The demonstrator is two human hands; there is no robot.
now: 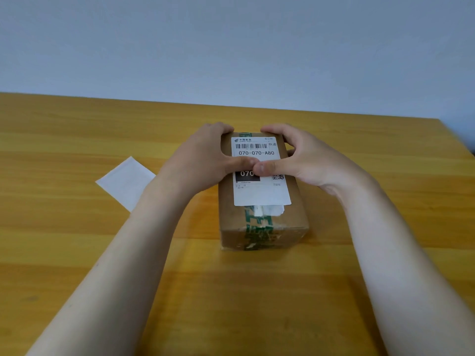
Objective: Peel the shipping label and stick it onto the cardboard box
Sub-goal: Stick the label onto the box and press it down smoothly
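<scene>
We find the view evenly and softly lit, moderately bright, with no harsh glare. The wooden table (77, 240) carries a dull sheen at its near middle, and soft shadows lie beneath both forearms and at the left side of the cardboard box (262, 222). The large print on the shipping label (259, 170) reads sharp; its smaller print is unreadable. The table's far edge bows from wide-angle distortion. The wall (231, 47) shows a bluish cast.
</scene>
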